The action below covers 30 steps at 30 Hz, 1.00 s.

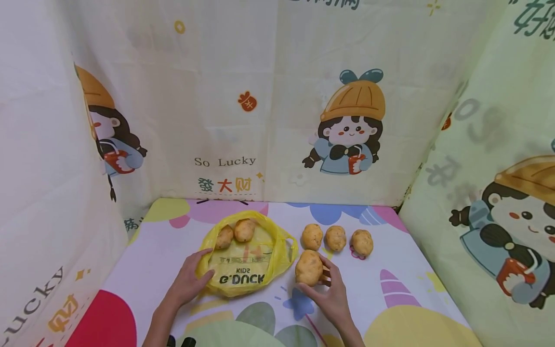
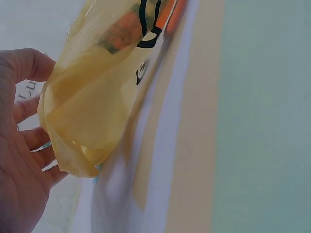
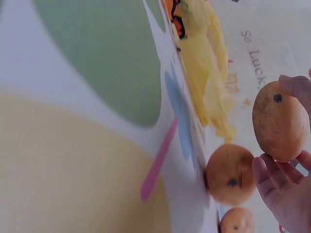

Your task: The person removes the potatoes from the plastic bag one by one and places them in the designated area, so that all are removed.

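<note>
Yellow bag (image 1: 278,255) gripped by left hand (image 1: 188,279), fingertips hidden | potato (image 1: 309,268) gripped by right hand (image 1: 330,294), cropped in right-wrist view; potato's dark spot (image 3: 277,98) seen only there.

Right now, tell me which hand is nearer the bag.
The left. The left hand touches the bag at its left edge, while the right hand is off the bag's right side, apart from it, holding a potato.
</note>
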Tool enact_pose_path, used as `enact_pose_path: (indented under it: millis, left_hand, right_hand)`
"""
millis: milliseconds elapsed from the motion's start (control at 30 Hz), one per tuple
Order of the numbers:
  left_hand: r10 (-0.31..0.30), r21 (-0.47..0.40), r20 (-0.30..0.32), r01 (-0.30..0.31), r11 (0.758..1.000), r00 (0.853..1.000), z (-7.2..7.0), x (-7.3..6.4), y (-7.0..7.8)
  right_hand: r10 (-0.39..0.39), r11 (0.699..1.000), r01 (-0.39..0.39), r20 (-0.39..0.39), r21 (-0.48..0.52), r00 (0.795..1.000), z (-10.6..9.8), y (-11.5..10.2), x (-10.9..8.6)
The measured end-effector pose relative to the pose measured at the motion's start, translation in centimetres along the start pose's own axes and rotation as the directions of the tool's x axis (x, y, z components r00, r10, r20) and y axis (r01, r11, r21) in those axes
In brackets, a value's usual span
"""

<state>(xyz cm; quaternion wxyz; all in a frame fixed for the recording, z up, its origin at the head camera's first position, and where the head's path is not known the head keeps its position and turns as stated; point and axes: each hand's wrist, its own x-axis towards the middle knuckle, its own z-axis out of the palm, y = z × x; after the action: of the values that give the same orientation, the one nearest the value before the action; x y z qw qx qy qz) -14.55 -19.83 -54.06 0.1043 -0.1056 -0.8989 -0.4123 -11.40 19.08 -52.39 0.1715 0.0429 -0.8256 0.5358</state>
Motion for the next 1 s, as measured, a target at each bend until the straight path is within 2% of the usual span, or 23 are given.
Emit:
enact_pose_path:
  millis: [233, 367, 600, 1000]
  left_hand:
    - [-0.005, -0.012, 0.001, 0.005, 1.0, 1.0, -0.2, -0.1, -0.1]
    - [0.003, -0.021, 0.001, -0.003, 1.0, 1.0, -0.1, 0.0, -0.2]
    - [-0.001, -0.024, 0.006, 0.002, 1.0, 1.0, 0.0, 0.0, -0.4]
    - [0.007, -0.022, 0.0, -0.007, 1.0, 1.0, 0.0, 0.0, -0.7]
  right_hand:
    - [-0.032, 0.999, 0.03, -0.058, -0.04, 0.998, -1.4, 0.9, 0.3]
    - [-0.012, 0.998, 0.007, -0.076, -0.067, 0.997, -2.2, 1.2, 0.5]
    - [0.081, 0.989, -0.092, -0.1, -0.113, 0.992, -3.0, 1.8, 0.8]
    - [0.088, 0.988, -0.1, -0.103, -0.121, 0.991, -5.1, 2.5, 1.2]
